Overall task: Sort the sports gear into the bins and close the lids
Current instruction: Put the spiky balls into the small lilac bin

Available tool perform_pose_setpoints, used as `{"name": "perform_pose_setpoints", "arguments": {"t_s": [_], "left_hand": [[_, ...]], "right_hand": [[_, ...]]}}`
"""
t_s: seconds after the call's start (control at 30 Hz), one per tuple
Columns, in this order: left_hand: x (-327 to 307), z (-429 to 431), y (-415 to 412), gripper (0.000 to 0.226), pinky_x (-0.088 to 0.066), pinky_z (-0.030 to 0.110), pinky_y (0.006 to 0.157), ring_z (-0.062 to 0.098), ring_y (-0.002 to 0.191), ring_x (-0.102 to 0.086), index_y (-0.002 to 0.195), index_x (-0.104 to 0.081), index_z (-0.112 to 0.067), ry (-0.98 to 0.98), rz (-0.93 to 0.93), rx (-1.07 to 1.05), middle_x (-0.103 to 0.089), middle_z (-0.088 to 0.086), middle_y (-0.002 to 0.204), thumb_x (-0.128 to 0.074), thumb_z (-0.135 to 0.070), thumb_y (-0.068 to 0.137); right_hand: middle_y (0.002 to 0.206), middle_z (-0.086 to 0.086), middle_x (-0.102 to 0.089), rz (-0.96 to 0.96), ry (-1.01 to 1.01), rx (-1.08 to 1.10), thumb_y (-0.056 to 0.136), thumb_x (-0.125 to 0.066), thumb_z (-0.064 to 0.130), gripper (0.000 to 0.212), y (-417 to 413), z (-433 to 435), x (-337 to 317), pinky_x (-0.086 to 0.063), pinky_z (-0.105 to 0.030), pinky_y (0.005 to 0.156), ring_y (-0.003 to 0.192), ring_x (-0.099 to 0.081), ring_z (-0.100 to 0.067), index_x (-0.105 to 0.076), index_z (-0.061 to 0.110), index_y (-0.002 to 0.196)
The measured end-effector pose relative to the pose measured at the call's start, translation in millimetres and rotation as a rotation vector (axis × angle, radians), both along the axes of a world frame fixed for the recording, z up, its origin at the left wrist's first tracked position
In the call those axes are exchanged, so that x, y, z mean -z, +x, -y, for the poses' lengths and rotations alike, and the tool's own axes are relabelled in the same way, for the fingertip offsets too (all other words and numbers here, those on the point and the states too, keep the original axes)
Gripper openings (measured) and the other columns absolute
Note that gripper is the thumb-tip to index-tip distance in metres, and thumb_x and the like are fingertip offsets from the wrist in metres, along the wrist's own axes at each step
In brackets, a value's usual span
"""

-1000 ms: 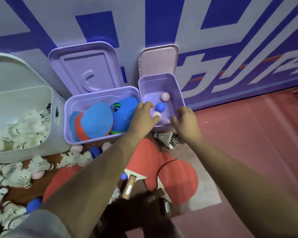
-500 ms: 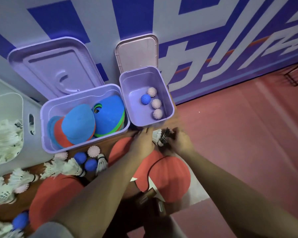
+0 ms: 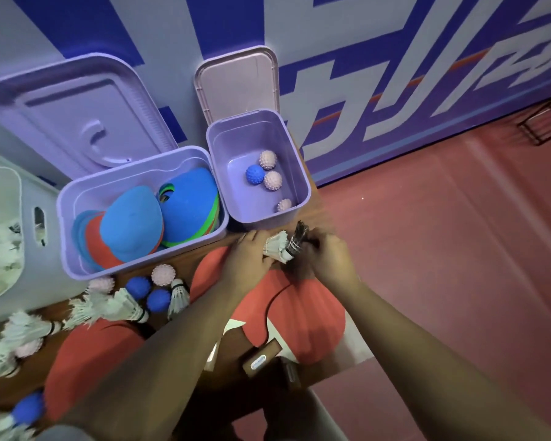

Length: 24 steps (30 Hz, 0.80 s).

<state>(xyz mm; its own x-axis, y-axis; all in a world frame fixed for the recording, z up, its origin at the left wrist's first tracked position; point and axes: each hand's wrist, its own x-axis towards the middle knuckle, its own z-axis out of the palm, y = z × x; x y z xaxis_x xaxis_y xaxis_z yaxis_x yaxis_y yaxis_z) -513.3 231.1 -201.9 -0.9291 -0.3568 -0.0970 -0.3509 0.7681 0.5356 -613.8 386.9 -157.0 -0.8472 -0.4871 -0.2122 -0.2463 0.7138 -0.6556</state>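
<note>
My right hand [image 3: 328,262] grips a white shuttlecock [image 3: 276,247] and a dark-feathered shuttlecock [image 3: 300,234] by their cork ends, just in front of the small purple bin [image 3: 303,183]. My left hand [image 3: 247,259] meets them from the left, fingers curled at the white skirt. The small bin is open, its pink lid [image 3: 237,84] upright, with a blue spiky ball [image 3: 254,175] and three pink spiky balls [image 3: 272,180] inside. The large purple bin [image 3: 131,165] holds stacked blue and orange cones [image 3: 131,222].
A white bin [image 3: 46,198] of shuttlecocks stands at the left. Loose shuttlecocks [image 3: 121,305] and spiky balls [image 3: 158,300] lie before the large bin. Red paddles [image 3: 306,310] lie under my arms. Red floor [image 3: 442,249] stretches to the right, with a dark wire rack [image 3: 544,122] by the wall.
Both hands left the small bin, where a pink ball now lies, and dropped to the shuttlecocks in front of it. They now lift the shuttlecocks slightly.
</note>
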Motion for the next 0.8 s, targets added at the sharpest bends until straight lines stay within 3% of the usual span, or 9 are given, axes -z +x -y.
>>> {"name": "perform_pose_setpoints", "arguments": {"t_s": [0.13, 0.27, 0.4, 0.5, 0.57, 0.63, 0.7, 0.8], "left_hand": [[-46, 14, 31, 0.038, -0.047, 0.026, 0.078, 0.008, 0.094, -0.063, 0.110, -0.058, -0.027, 0.298, -0.111, -0.143, -0.066, -0.007, 0.101, -0.075, -0.033, 0.076], [-82, 23, 76, 0.050, -0.049, 0.024, 0.090, -0.003, 0.102, -0.063, 0.120, -0.054, -0.044, 0.551, -0.154, -0.265, -0.068, -0.022, 0.108, -0.074, -0.037, 0.074], [-107, 31, 135, 0.056, -0.043, 0.010, 0.088, -0.014, 0.102, -0.059, 0.122, -0.050, -0.041, 0.653, -0.207, -0.375, -0.064, -0.035, 0.108, -0.075, -0.015, 0.080], [-111, 43, 188, 0.059, -0.043, 0.019, 0.094, -0.008, 0.112, -0.056, 0.132, -0.051, -0.039, 0.664, -0.162, -0.460, -0.064, -0.024, 0.120, -0.077, -0.022, 0.081], [-115, 56, 220, 0.049, -0.043, 0.023, 0.090, -0.003, 0.107, -0.061, 0.124, -0.058, -0.033, 0.726, -0.211, -0.530, -0.068, -0.015, 0.115, -0.075, -0.015, 0.082], [-121, 68, 250, 0.044, -0.046, 0.031, 0.092, 0.012, 0.107, -0.064, 0.123, -0.059, -0.020, 0.828, -0.311, -0.638, -0.070, 0.000, 0.115, -0.072, -0.006, 0.083], [-122, 80, 276, 0.049, -0.046, 0.037, 0.098, 0.020, 0.114, -0.062, 0.128, -0.056, -0.018, 0.866, -0.398, -0.749, -0.067, 0.005, 0.122, -0.072, -0.006, 0.084], [-115, 101, 311, 0.056, -0.044, 0.039, 0.103, 0.021, 0.121, -0.059, 0.132, -0.052, -0.024, 0.893, -0.455, -0.852, -0.065, 0.003, 0.127, -0.074, -0.010, 0.082]], "right_hand": [[0.074, -0.007, -0.067, -0.112, -0.212, -0.008, 0.082, -0.059, 0.006, 0.005, 21, 13, -52, -0.042, -0.034, 0.066, 0.069, -0.057, -0.022, -0.064, 0.007, 0.080], [0.074, -0.001, -0.063, -0.054, -0.308, -0.151, 0.084, -0.060, 0.009, 0.005, 59, 45, -77, -0.043, -0.032, 0.066, 0.069, -0.057, -0.016, -0.062, 0.012, 0.080], [0.081, 0.006, -0.066, 0.043, -0.357, -0.405, 0.085, -0.059, 0.007, 0.012, 109, 79, -89, -0.041, -0.021, 0.067, 0.075, -0.057, -0.008, -0.067, 0.016, 0.087], [0.082, 0.010, -0.064, 0.187, -0.319, -0.592, 0.087, -0.057, 0.010, 0.012, 149, 101, -91, -0.042, -0.019, 0.069, 0.074, -0.055, -0.004, -0.065, 0.016, 0.092], [0.096, 0.004, -0.068, 0.269, -0.361, -0.635, 0.087, -0.057, 0.017, 0.019, 174, 117, -94, -0.048, -0.023, 0.079, 0.087, -0.062, -0.008, -0.066, 0.016, 0.104], [0.109, 0.003, -0.065, 0.208, -0.463, -0.620, 0.090, -0.058, 0.022, 0.025, 194, 134, -102, -0.043, -0.014, 0.087, 0.100, -0.058, -0.002, -0.064, 0.014, 0.114], [0.109, 0.006, -0.059, 0.171, -0.531, -0.566, 0.094, -0.058, 0.019, 0.022, 209, 150, -109, -0.037, -0.006, 0.085, 0.099, -0.051, 0.009, -0.063, 0.012, 0.114], [0.103, 0.005, -0.058, 0.146, -0.383, -0.585, 0.094, -0.059, 0.018, 0.017, 223, 176, -94, -0.037, -0.016, 0.078, 0.088, -0.051, 0.000, -0.062, 0.014, 0.110]]}}
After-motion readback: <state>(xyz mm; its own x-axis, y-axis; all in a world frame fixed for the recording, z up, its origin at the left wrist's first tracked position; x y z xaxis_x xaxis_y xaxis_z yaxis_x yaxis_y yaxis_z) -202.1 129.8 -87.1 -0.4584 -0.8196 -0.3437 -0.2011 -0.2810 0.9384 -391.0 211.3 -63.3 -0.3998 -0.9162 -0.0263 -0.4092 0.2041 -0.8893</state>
